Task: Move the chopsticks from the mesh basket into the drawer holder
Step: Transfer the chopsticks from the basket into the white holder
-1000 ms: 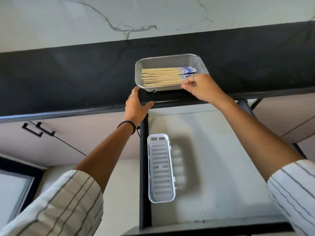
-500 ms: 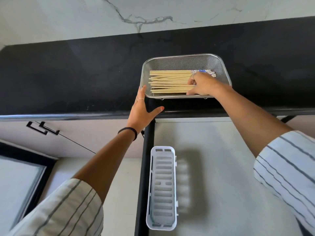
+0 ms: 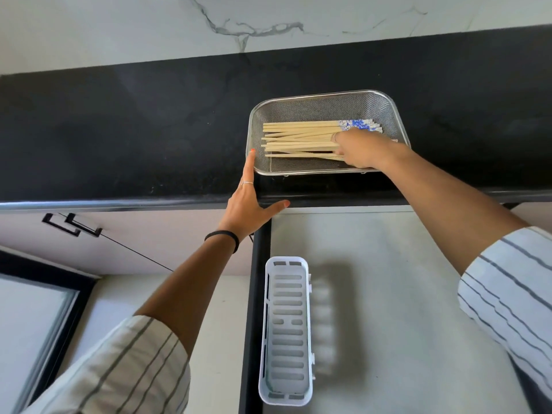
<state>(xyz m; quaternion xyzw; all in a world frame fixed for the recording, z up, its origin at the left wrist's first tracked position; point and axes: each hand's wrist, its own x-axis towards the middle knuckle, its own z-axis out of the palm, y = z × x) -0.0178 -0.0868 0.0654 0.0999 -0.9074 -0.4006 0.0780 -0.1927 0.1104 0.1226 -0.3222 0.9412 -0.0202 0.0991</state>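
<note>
A rectangular steel mesh basket sits on the black counter near its front edge. Several pale wooden chopsticks with blue-patterned ends lie across it, tips pointing left. My right hand is inside the basket, fingers curled onto the chopsticks' right part; whether it grips them is hidden. My left hand is spread flat, its forefinger touching the basket's left front corner and its thumb at the counter edge. The white slotted drawer holder lies empty along the left side of the open drawer below.
The black counter runs the full width under a marbled white wall. The open drawer has a pale grey floor and a black left wall. Black cabinet handles are at the left.
My right hand has gone from the basket's front rim down onto the chopsticks. My left hand has slid from the counter edge up to the basket's corner. The camera has moved closer.
</note>
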